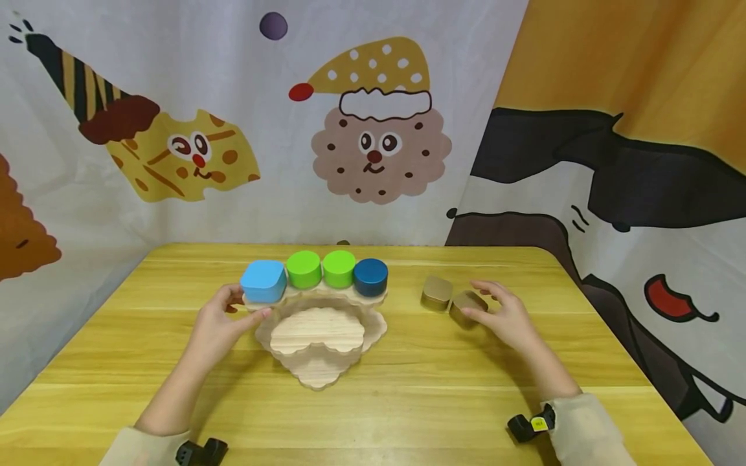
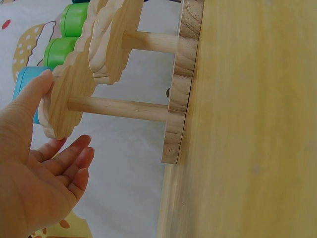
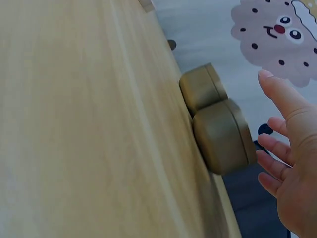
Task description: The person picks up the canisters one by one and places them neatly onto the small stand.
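Note:
A tiered wooden stand (image 1: 316,331) with scalloped shelves sits left of centre. Its back, highest shelf carries a light blue square tin (image 1: 263,281), two green round tins (image 1: 304,269) and a dark blue round tin (image 1: 370,277). My left hand (image 1: 217,322) pinches the left end of that shelf (image 2: 62,111), thumb on the front edge, fingertips at its far side. Two gold rounded-square tins stand side by side on the right. Around the nearer gold tin (image 1: 468,309), my right hand (image 1: 508,318) hovers with thumb and fingers spread; the right wrist view shows the thumb apart from it.
The wooden table (image 1: 408,401) extends to a patterned curtain (image 1: 280,213) hanging behind its back edge. The other gold tin (image 1: 436,294) is just left of the nearer one. Round posts (image 2: 119,107) hold the stand's shelves above its base.

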Motion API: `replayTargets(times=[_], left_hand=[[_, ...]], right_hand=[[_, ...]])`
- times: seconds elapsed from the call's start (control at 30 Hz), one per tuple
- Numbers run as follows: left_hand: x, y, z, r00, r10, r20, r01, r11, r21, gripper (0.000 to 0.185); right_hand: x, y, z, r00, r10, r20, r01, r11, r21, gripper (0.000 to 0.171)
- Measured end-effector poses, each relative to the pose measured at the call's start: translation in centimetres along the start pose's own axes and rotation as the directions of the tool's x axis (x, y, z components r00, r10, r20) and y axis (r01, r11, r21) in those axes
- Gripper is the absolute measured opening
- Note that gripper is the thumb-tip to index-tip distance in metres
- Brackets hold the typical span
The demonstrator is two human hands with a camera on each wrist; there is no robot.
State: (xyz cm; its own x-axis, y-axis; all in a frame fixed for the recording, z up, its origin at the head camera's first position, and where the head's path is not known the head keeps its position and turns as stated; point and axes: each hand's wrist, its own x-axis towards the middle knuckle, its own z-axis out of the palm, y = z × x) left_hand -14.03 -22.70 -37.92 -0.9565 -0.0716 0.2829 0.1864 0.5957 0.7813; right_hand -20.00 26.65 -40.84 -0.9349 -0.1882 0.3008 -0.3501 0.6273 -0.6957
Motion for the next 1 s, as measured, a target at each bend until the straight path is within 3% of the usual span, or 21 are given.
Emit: replayTargets(times=[0.43,1.0], left_hand=[[0.0,0.0,0.0,1.000,-0.005,0.001,0.005,1.000,0.000,0.060],[0.0,0.0,0.0,1.000,0.003,0.001,-0.003,1.000,-0.014,0.060]], right_hand=[[-0.2,2.1,0.2,0.997,0.064,0.044,-0.063,0.998,-0.029,0.068],[-0.6,2.6,0.7,0.987,0.130,0.096,-0.129,0.991,-0.018,0.074]])
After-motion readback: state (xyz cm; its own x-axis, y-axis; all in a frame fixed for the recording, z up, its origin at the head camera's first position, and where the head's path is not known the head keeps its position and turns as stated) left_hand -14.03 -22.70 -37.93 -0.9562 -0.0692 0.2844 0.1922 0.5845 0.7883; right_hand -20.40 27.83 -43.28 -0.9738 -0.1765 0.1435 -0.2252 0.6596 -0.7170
